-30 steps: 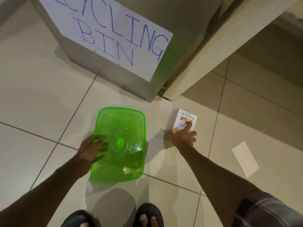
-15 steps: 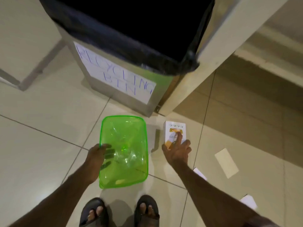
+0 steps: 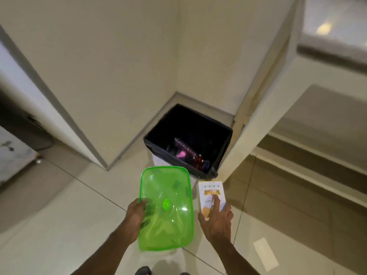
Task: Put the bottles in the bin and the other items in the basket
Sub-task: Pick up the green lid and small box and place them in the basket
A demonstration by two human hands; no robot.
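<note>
My left hand [image 3: 137,217] grips the left edge of a clear green plastic lid [image 3: 166,207], holding it flat above the floor. My right hand [image 3: 217,219] holds a small white box [image 3: 210,193] with an orange picture, fingers across its face. Beyond both stands the bin [image 3: 224,139], lined with a black bag, set in a wall corner. Inside it lie bottles [image 3: 184,151], one pinkish and one reddish. No basket is in view.
A white paper slip [image 3: 265,254] lies on the tiled floor at the lower right. A white wall corner [image 3: 103,165] juts out left of the bin and a pillar [image 3: 258,116] stands right of it. A low step runs along the right.
The view has risen and tilted up, so the bin's inside now shows. Both hands have lifted from floor level, the lid and the box coming up with them.
</note>
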